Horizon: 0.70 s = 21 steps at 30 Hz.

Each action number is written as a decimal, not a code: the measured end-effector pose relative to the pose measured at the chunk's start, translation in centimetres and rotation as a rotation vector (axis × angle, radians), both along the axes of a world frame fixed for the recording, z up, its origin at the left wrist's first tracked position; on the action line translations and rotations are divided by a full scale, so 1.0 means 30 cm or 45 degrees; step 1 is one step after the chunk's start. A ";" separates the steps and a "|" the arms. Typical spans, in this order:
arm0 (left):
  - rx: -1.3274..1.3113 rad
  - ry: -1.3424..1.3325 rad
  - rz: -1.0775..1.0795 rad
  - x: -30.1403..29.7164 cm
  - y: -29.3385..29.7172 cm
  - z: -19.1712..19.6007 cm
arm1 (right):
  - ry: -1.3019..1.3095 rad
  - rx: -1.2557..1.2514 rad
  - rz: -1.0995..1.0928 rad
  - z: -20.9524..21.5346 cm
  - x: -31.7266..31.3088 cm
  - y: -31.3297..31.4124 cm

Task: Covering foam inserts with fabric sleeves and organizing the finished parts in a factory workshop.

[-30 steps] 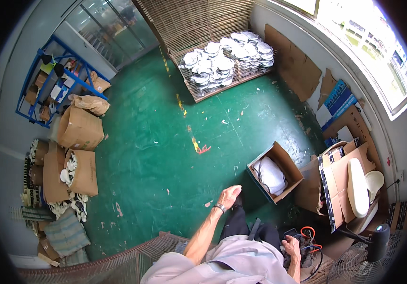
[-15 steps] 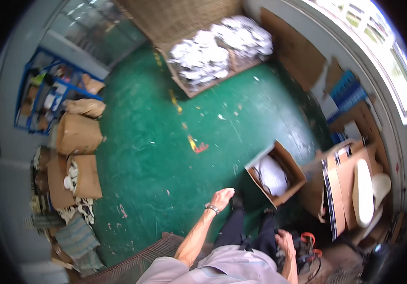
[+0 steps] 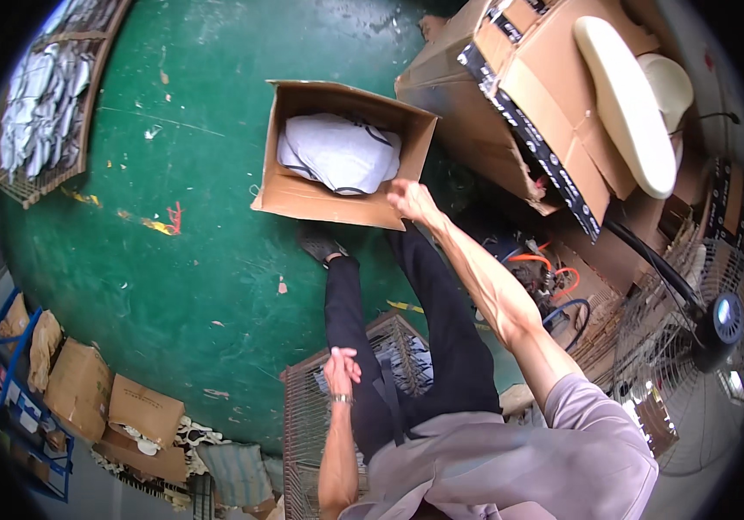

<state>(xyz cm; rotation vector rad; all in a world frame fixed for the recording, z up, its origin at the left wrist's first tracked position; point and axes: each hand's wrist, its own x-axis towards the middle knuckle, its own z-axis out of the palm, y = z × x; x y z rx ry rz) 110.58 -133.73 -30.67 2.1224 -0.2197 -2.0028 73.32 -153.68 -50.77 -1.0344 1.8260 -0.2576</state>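
Observation:
An open cardboard box (image 3: pixel 290 198) stands on the floor just beyond my feet. Inside lies a pale grey-white bundle (image 3: pixel 337 152) with dark edging, perhaps wrapped or stacked fabric. My right hand (image 3: pixel 414 201) reaches forward to the box's near right corner, its fingers bent over the rim there; the fingertips are partly hard to make out. Beside my left thigh rests my left hand (image 3: pixel 340 371), loosely curled with fingers apart and nothing visible in it.
A large carton (image 3: pixel 554 95) with white foam-like shapes (image 3: pixel 623 104) on it stands to the right. A standing fan (image 3: pixel 692 347) and orange hoses (image 3: pixel 562 277) are nearby. Behind my legs is a wire basket (image 3: pixel 307 416). More cartons (image 3: pixel 77 386) line the lower left; a white-stacked rack (image 3: pixel 86 113) stands upper left.
My view has turned to the right and come closer to the cardboard box. My right hand has gone from beside my leg to the box's rim; my left hand has drawn back to my thigh.

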 end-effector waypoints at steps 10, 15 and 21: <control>-0.073 -0.058 0.159 -0.002 0.042 -0.073 | 0.428 0.239 0.056 -0.707 -0.025 -0.340; -0.080 -0.129 0.137 0.023 0.029 -0.053 | 0.353 0.266 0.014 -0.726 0.059 -0.361; -0.119 -0.092 0.182 -0.003 0.033 -0.071 | 0.084 0.361 0.082 -0.671 0.007 -0.340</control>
